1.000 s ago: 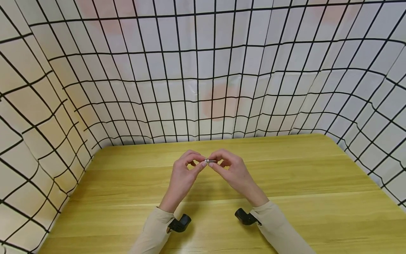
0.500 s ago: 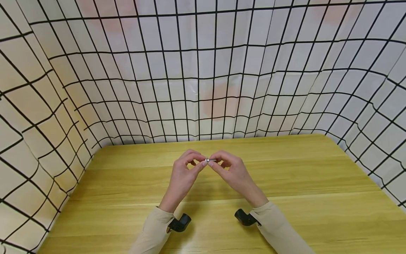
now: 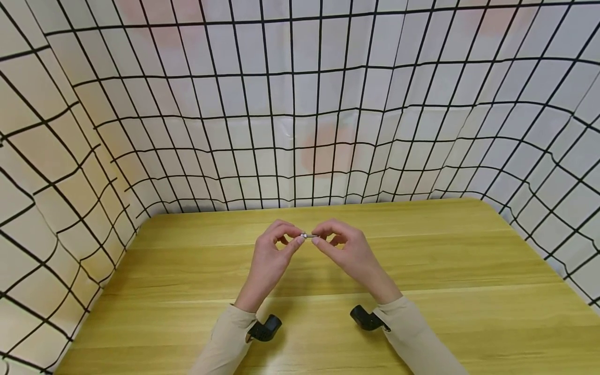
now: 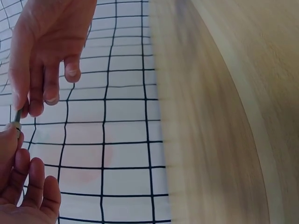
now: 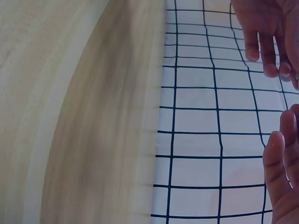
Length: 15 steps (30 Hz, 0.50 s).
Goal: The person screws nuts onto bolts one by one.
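Above the table, both hands meet at a small metal bolt (image 3: 308,236) lying roughly level. Its wider, nut-like end sits between the thumb and forefinger of my left hand (image 3: 272,250). The thin shaft points right, where the thumb and forefinger of my right hand (image 3: 349,250) pinch around its tip. In the left wrist view the bolt (image 4: 17,122) shows a pale collar at the lower hand and a dark shaft running up to the other fingertips. The right wrist view has the right hand (image 5: 285,172) at its edge, with its pinching fingers out of frame.
A wood-grain table (image 3: 187,281) spreads below the hands. White sheeting with a black grid (image 3: 300,104) encloses the back and sides. Each wrist carries a black camera mount, one at the left cuff (image 3: 265,328) and one at the right (image 3: 365,318).
My right hand has shifted slightly right along the shaft, so its fingertips stand farther from the left ones. The left hand keeps its pinch, nearly still.
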Each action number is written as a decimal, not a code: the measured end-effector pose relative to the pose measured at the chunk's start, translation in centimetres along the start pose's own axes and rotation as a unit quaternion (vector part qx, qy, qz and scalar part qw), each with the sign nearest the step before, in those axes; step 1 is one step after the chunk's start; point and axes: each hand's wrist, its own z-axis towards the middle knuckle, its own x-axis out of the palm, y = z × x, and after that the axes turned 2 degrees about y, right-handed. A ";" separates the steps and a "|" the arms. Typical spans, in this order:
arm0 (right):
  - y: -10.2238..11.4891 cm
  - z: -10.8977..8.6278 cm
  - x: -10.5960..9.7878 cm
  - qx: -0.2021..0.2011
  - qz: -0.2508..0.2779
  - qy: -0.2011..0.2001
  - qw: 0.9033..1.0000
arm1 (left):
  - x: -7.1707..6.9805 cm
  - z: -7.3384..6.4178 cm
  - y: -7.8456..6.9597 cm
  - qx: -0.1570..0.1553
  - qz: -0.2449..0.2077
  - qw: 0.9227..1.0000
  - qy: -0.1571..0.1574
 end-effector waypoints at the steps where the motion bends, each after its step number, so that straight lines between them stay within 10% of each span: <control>1: -0.5 0.0 0.1 0.001 0.000 0.000 1.000 | 0.0 0.0 0.1 -0.001 0.000 1.000 0.002; 15: -2.9 0.0 0.5 0.030 -0.004 -0.003 1.000 | 0.3 0.5 4.7 0.001 -0.002 1.000 0.016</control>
